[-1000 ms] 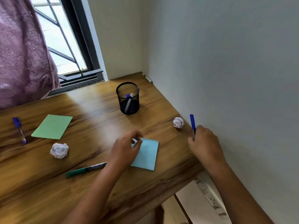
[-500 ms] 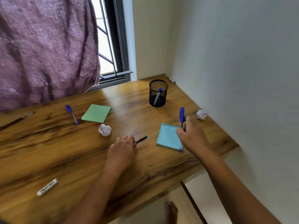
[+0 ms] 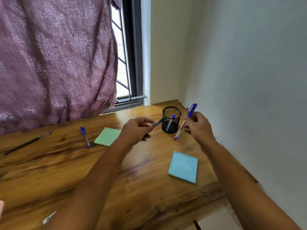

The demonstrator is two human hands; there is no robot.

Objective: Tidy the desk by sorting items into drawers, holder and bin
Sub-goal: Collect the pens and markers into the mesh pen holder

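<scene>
A black mesh holder (image 3: 172,120) stands at the back right of the wooden desk (image 3: 83,171), with one blue pen inside. My left hand (image 3: 136,130) is raised just left of the holder, shut on a green marker (image 3: 159,122) whose tip points at the rim. To the holder's right, my right hand (image 3: 199,127) grips a blue-capped pen (image 3: 186,121), tilted with the cap up. Flat on the desk lie a blue sticky-note pad (image 3: 183,166), a green sticky-note pad (image 3: 108,136) and another blue pen (image 3: 85,136).
A thin dark brush (image 3: 26,143) lies at the far left, and a white marker (image 3: 49,219) near the front edge. A purple curtain (image 3: 54,60) and a window (image 3: 126,55) are behind the desk. A wall (image 3: 249,80) borders the right side.
Both hands rose from the desk toward the holder. The left hand picked up the green marker; the right carried its blue pen up and back. The view shifted, so the paper balls are out of sight.
</scene>
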